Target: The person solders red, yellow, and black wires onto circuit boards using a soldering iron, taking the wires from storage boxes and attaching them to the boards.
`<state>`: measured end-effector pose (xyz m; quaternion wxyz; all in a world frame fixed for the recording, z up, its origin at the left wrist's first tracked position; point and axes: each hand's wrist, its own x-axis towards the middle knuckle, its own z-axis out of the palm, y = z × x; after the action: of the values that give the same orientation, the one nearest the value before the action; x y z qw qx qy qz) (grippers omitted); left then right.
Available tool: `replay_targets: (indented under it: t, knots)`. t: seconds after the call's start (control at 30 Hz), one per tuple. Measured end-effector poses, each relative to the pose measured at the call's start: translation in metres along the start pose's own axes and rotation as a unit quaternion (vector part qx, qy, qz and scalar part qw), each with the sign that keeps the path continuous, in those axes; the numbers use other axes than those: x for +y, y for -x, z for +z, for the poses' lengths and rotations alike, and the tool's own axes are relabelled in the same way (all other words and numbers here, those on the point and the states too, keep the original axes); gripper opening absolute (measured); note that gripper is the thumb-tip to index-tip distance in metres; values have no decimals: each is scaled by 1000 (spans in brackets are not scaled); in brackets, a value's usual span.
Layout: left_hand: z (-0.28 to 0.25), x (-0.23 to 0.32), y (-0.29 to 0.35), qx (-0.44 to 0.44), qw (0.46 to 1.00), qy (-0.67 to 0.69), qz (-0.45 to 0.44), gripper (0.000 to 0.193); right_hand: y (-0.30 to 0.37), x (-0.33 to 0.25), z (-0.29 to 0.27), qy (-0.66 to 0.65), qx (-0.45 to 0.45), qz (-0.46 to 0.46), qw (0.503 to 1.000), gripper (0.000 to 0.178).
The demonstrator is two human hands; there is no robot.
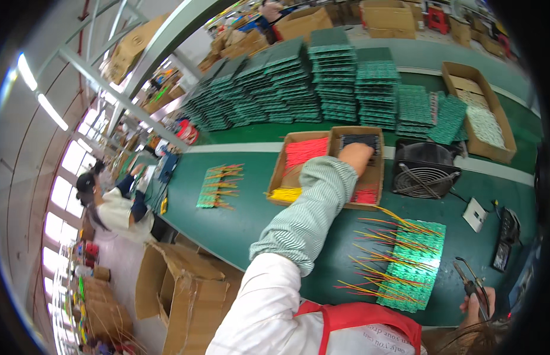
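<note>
My left hand, at the end of an arm in a striped green sleeve, reaches down into a cardboard box at the black wires. Its fingertips are hidden, so their grip does not show. Red wires and yellow wires lie in the neighbouring box. At the lower right, my right hand is closed around a soldering iron that has a thin curved tube by its tip. Between the hands lies a green circuit board panel, with red and yellow wires sticking out leftward.
Stacked green panels line the far side. A black fan stands right of the boxes, near a white plate and a black power strip. Another wired panel lies left. A co-worker sits beyond an open carton.
</note>
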<state>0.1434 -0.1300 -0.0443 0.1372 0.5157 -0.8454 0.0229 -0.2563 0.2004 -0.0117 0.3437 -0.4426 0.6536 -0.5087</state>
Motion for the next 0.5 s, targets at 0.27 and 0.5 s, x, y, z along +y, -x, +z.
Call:
replay_targets:
  t: [0.27, 0.5]
  knots:
    - [-13, -8, 3, -63, 996, -57, -11, 15, 9, -4, 10, -26, 28, 35, 999, 16]
    - [-24, 6, 6, -123, 983, -138, 2, 20, 1, 32, -15, -26, -23, 34, 999, 21]
